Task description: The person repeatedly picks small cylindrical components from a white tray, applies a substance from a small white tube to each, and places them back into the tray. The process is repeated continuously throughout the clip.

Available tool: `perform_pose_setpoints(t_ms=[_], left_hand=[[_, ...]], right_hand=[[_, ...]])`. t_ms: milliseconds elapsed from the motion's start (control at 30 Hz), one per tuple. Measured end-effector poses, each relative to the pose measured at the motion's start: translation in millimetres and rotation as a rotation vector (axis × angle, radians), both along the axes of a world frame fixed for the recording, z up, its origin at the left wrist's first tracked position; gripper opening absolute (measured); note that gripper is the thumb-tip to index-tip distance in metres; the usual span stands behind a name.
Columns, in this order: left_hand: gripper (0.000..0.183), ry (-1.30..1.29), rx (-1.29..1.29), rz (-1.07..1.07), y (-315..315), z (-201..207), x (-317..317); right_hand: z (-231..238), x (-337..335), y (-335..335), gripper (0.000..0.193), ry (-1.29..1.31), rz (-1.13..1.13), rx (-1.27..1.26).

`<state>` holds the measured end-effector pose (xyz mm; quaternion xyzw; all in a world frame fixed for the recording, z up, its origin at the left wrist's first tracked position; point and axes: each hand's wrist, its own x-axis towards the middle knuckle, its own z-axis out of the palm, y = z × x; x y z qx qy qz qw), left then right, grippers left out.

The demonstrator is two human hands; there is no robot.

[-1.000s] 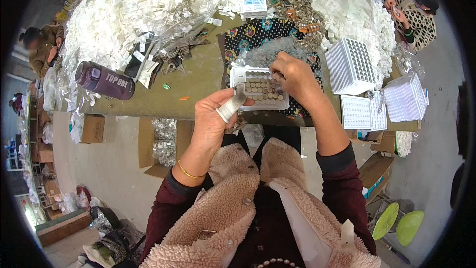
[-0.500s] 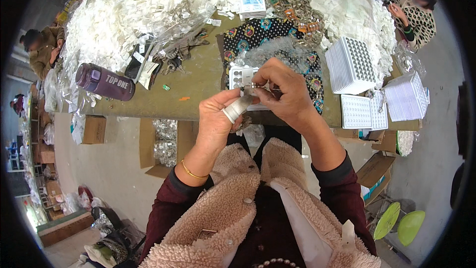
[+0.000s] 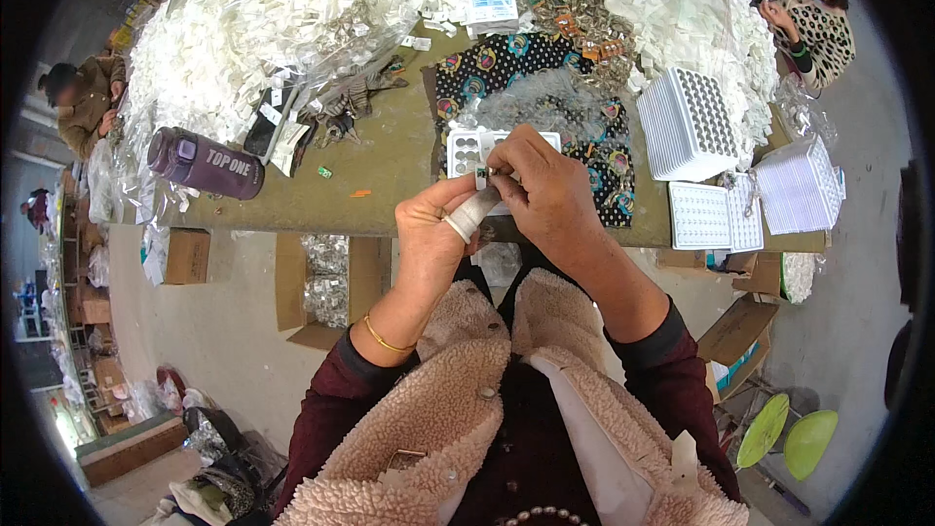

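Note:
In front of my chest, at the table's near edge, my two hands meet over a small metal piece with a white tag (image 3: 481,177). My left hand (image 3: 429,224) pinches it between thumb and fingertips. A white fabric sleeve (image 3: 471,213) covers one finger of that hand. From the right, my right hand (image 3: 553,197) closes thumb and forefinger on the same piece; its exact shape is too small to make out. Just beyond the fingers lies a white tray with round hollows (image 3: 464,144), partly hidden by my right hand.
Dark patterned cloth (image 3: 604,131) lies under clear plastic film. A purple bottle (image 3: 206,163) rests on its side at left. White trays stand in a stack (image 3: 687,127) at right. Heaps of white tags (image 3: 263,29) fill the far side. Two people sit at the table's far corners.
My right hand has drawn in closer to my left and dipped slightly, its fingers bunched tighter at the piece. My left hand has shifted a little to the right.

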<state>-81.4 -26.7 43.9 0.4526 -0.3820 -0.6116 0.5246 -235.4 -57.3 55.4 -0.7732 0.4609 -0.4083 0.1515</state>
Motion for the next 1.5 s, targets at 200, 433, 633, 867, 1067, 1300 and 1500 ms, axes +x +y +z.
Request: perform_pose_setpoints(t_ms=[200, 433, 633, 867, 1067, 1300, 1500], left_hand=[[0.022, 0.029, 0.013, -0.009, 0, -1, 1], [0.021, 0.010, 0.016, -0.100, -3, -7, 7], [0.018, 0.059, -0.016, -0.101, -5, -10, 12], [0.019, 0.038, 0.019, -0.105, -5, -8, 5], [0.020, 0.018, 0.036, -0.123, -4, -5, 4], [0.020, 0.002, 0.039, -0.154, -3, 1, 4], [0.019, 0.018, 0.032, -0.233, -2, 5, 7]], right_hand=[[-1, -6, -3, 0.009, -0.205, 0.142, 0.072], [6, -33, -7, 0.009, -0.345, 0.325, 0.274], [-7, -67, -16, 0.007, 0.043, -0.115, 0.233], [-21, -62, 4, 0.018, 0.120, -0.095, 0.266], [-22, -57, 3, 0.019, 0.171, -0.146, 0.260], [-9, -47, 4, 0.011, -0.059, -0.048, 0.220], [-2, -18, 3, 0.018, -0.204, 0.180, -0.023]])
